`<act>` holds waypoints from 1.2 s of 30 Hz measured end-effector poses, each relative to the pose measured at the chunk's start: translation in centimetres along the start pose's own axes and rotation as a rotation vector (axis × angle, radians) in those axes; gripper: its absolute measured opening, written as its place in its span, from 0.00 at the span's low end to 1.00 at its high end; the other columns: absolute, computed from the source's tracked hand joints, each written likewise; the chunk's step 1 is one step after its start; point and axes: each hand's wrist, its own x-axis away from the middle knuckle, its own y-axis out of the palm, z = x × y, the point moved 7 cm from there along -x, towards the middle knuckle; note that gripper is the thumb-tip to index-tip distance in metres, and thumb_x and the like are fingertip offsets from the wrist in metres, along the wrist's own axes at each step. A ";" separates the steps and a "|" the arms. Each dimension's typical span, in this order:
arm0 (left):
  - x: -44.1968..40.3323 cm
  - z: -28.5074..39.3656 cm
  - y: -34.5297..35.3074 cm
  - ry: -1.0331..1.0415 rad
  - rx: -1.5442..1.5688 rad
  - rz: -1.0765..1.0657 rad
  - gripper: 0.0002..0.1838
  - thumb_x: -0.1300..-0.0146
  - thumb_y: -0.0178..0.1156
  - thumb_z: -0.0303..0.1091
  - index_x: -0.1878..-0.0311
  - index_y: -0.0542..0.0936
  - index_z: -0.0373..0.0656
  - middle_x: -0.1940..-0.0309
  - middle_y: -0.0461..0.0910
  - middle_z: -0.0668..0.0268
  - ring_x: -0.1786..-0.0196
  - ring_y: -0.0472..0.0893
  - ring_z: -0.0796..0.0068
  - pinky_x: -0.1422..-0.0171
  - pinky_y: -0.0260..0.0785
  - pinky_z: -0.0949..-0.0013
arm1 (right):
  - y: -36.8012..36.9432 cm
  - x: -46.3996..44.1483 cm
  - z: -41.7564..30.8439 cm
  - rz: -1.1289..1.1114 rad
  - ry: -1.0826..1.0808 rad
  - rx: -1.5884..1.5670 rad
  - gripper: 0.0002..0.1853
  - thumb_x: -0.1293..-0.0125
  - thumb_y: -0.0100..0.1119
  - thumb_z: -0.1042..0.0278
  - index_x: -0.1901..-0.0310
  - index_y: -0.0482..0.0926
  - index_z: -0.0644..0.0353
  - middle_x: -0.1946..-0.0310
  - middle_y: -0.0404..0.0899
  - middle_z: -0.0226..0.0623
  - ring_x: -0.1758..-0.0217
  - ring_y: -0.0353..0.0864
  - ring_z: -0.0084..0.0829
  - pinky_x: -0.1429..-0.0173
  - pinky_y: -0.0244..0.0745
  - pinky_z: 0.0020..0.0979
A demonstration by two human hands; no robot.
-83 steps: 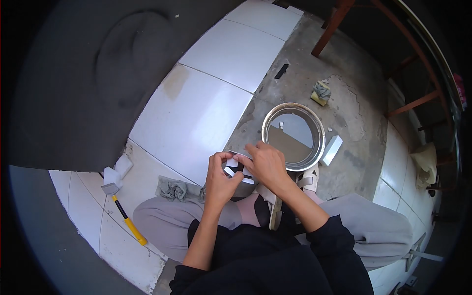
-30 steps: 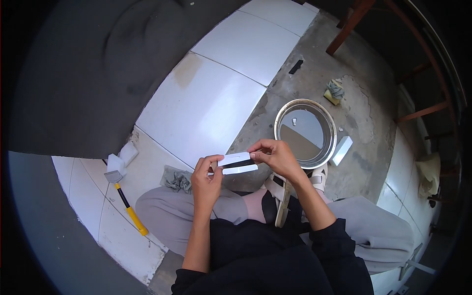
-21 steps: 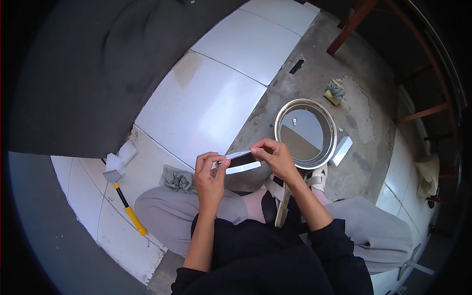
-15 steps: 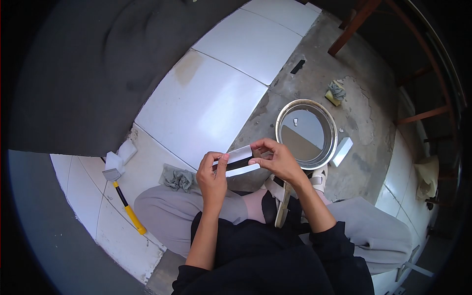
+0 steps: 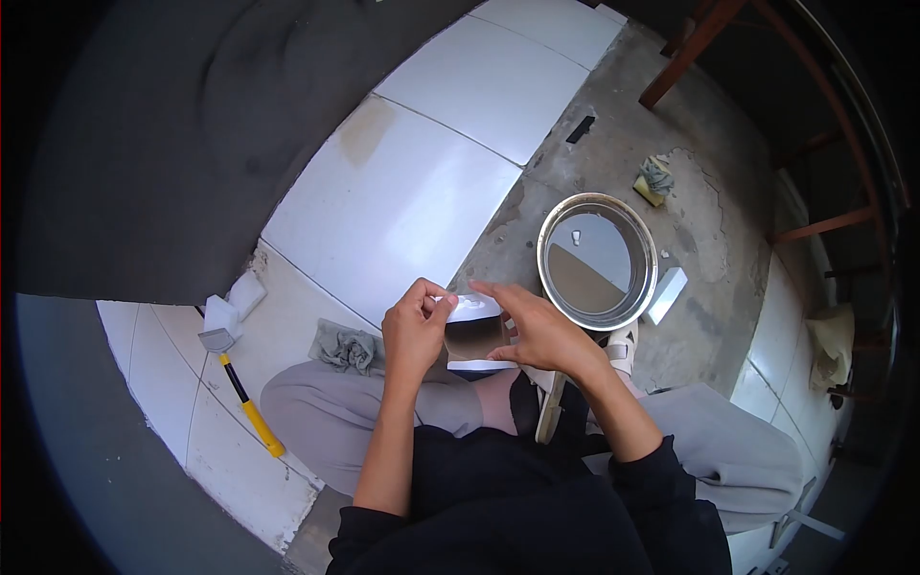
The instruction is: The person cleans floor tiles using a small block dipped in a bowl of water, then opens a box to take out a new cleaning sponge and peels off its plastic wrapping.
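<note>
Above my lap I hold what looks like a small white carton [image 5: 477, 364], its open side facing me with a dark brown inside. The thumb and fingers of my left hand [image 5: 412, 331] pinch its upper left corner, at a white flap with faint grey marks. My right hand [image 5: 541, 331] spans its right side, thumb at the lower edge and fingers at the top, with the other fingers partly hidden behind. Just beyond my right hand stands a round metal basin [image 5: 644, 299] of murky water, a small white bit floating in it.
On the left tiles lie a scraper with a yellow handle [image 5: 257, 422], white blocks [image 5: 223, 314] and a crumpled grey cloth [image 5: 347, 345]. A white block [image 5: 667, 295] is beside the basin. A sponge with grey cloth [image 5: 654, 180] and a black strip [image 5: 581, 129] lie farther off.
The carton has tipped and spread, so its brown inside shows wider. My right hand has moved lower and opened wider around its side; my left hand has shifted slightly.
</note>
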 end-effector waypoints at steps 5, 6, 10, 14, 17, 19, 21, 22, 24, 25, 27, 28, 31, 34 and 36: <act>-0.9 0.3 0.0 -0.011 0.108 0.009 0.04 0.38 0.63 0.30 0.63 0.80 0.41 0.84 0.68 0.75 0.81 0.63 0.87 0.76 0.53 0.77 | -1.9 0.1 0.2 0.128 0.077 -0.216 0.38 0.53 0.76 0.60 0.37 0.72 0.52 0.44 0.74 0.44 0.45 0.78 0.41 0.48 0.79 0.36; -1.0 0.3 -0.1 -0.006 0.095 -0.007 0.04 0.38 0.63 0.30 0.63 0.80 0.42 0.84 0.68 0.75 0.81 0.63 0.88 0.76 0.52 0.77 | -2.6 0.2 0.0 0.167 0.082 -0.246 0.35 0.52 0.76 0.58 0.40 0.75 0.53 0.45 0.74 0.46 0.45 0.78 0.43 0.47 0.78 0.38; -1.3 0.1 0.3 -0.044 0.120 -0.046 0.03 0.38 0.63 0.30 0.62 0.80 0.43 0.85 0.67 0.76 0.81 0.63 0.87 0.77 0.51 0.78 | -3.4 1.3 -4.4 0.322 -0.329 0.196 0.25 0.48 0.72 0.57 0.50 0.81 0.58 0.50 0.75 0.44 0.46 0.76 0.41 0.43 0.71 0.38; -1.9 -0.2 0.7 -0.057 0.086 -0.031 0.04 0.39 0.63 0.35 0.64 0.81 0.48 0.86 0.69 0.73 0.82 0.66 0.80 0.75 0.57 0.71 | -0.7 1.3 -6.7 0.338 -0.320 0.487 0.10 0.49 0.65 0.67 0.65 0.77 0.58 0.65 0.72 0.36 0.58 0.73 0.36 0.53 0.67 0.35; -2.3 -0.2 0.7 -0.031 0.042 -0.006 0.04 0.39 0.62 0.35 0.64 0.81 0.48 0.86 0.70 0.72 0.82 0.67 0.80 0.75 0.58 0.70 | 1.5 1.7 -6.0 0.486 -0.432 0.608 0.06 0.51 0.58 0.72 0.73 0.70 0.55 0.74 0.66 0.30 0.66 0.69 0.32 0.60 0.64 0.35; -2.6 -0.5 0.4 -0.048 0.021 0.018 0.04 0.39 0.62 0.35 0.64 0.81 0.48 0.85 0.70 0.72 0.81 0.68 0.79 0.74 0.58 0.70 | 3.0 2.7 -5.3 0.495 -0.580 0.602 0.06 0.51 0.59 0.71 0.73 0.70 0.55 0.73 0.66 0.31 0.66 0.69 0.32 0.62 0.64 0.33; -2.7 -0.4 0.4 -0.053 0.033 0.007 0.04 0.39 0.62 0.35 0.63 0.81 0.48 0.85 0.71 0.71 0.81 0.68 0.79 0.74 0.59 0.70 | 4.8 3.2 -3.3 0.455 -0.684 0.579 0.06 0.49 0.60 0.71 0.69 0.75 0.57 0.72 0.67 0.31 0.66 0.70 0.32 0.63 0.66 0.32; -2.7 -0.3 0.4 -0.055 0.038 0.002 0.04 0.39 0.62 0.35 0.63 0.81 0.48 0.85 0.71 0.71 0.81 0.68 0.79 0.74 0.59 0.70 | 5.0 3.3 -2.4 0.478 -0.662 0.575 0.08 0.49 0.62 0.70 0.66 0.76 0.58 0.71 0.69 0.31 0.65 0.71 0.32 0.63 0.67 0.33; -2.4 -0.1 0.4 -0.025 0.043 0.012 0.04 0.39 0.62 0.35 0.63 0.81 0.47 0.85 0.71 0.71 0.81 0.68 0.79 0.74 0.59 0.70 | 5.0 3.2 -1.7 0.524 -0.625 0.561 0.11 0.47 0.66 0.70 0.61 0.80 0.60 0.68 0.72 0.31 0.63 0.73 0.32 0.61 0.69 0.34; -2.2 -0.1 0.3 -0.013 0.045 0.016 0.04 0.39 0.62 0.35 0.63 0.81 0.47 0.85 0.71 0.71 0.81 0.68 0.79 0.74 0.59 0.70 | 4.5 3.3 -2.0 0.514 -0.603 0.435 0.15 0.44 0.68 0.69 0.55 0.80 0.61 0.69 0.72 0.32 0.65 0.73 0.32 0.61 0.70 0.34; -2.2 -0.2 0.2 -0.015 0.053 0.001 0.05 0.38 0.62 0.35 0.62 0.81 0.48 0.85 0.71 0.71 0.80 0.68 0.79 0.73 0.60 0.70 | 4.5 3.1 -1.8 0.512 -0.517 0.438 0.14 0.41 0.64 0.68 0.54 0.79 0.62 0.70 0.71 0.33 0.66 0.73 0.32 0.63 0.69 0.34; -2.2 -0.1 0.2 -0.015 0.061 -0.008 0.05 0.38 0.62 0.35 0.62 0.82 0.48 0.85 0.71 0.71 0.80 0.69 0.79 0.73 0.60 0.71 | 4.3 3.1 -1.7 0.511 -0.473 0.444 0.14 0.40 0.62 0.68 0.54 0.79 0.63 0.71 0.71 0.33 0.67 0.72 0.33 0.64 0.68 0.33; -2.1 -0.4 0.6 0.008 0.103 -0.054 0.06 0.38 0.62 0.35 0.60 0.82 0.47 0.84 0.71 0.70 0.79 0.70 0.79 0.72 0.61 0.72 | 3.2 2.0 -2.2 0.526 -0.342 0.506 0.11 0.44 0.62 0.71 0.59 0.78 0.61 0.73 0.69 0.34 0.68 0.72 0.33 0.65 0.66 0.34; -1.6 -0.5 0.5 0.013 0.175 -0.122 0.08 0.39 0.63 0.34 0.58 0.83 0.46 0.81 0.74 0.68 0.76 0.73 0.80 0.69 0.65 0.73 | 3.6 1.8 -1.5 0.502 -0.385 0.545 0.08 0.49 0.60 0.74 0.66 0.76 0.58 0.74 0.66 0.33 0.68 0.72 0.34 0.65 0.65 0.34; -0.9 0.0 0.0 0.009 0.250 -0.149 0.09 0.41 0.64 0.33 0.58 0.83 0.45 0.72 0.78 0.66 0.67 0.76 0.76 0.61 0.69 0.71 | 3.7 1.7 -1.7 0.520 -0.398 0.527 0.07 0.52 0.59 0.74 0.69 0.73 0.57 0.74 0.66 0.33 0.69 0.71 0.34 0.64 0.65 0.35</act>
